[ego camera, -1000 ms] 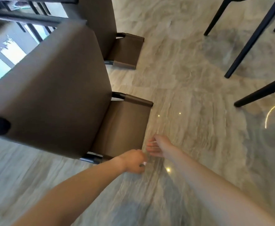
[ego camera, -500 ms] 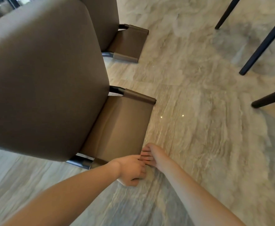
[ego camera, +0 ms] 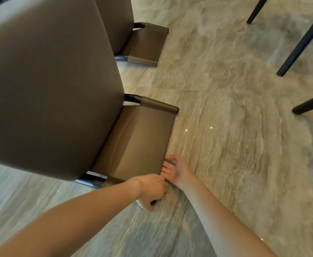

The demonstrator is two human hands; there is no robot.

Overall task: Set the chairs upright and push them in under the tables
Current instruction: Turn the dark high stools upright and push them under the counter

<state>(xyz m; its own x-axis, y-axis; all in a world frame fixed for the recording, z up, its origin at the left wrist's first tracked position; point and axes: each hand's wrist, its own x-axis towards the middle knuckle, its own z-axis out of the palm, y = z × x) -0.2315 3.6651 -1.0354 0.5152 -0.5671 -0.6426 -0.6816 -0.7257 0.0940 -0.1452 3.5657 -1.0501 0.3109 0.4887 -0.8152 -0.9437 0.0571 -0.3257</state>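
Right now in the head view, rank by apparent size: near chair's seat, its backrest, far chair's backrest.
1. Near chair's seat
2. Near chair's backrest
3. Far chair's backrest
The two backrests may match; nearness to the camera enlarges the closer one.

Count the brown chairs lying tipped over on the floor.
2. The near chair lies with its backrest on the floor, both hands at its top edge; the far chair lies just beyond it. More may be out of view.
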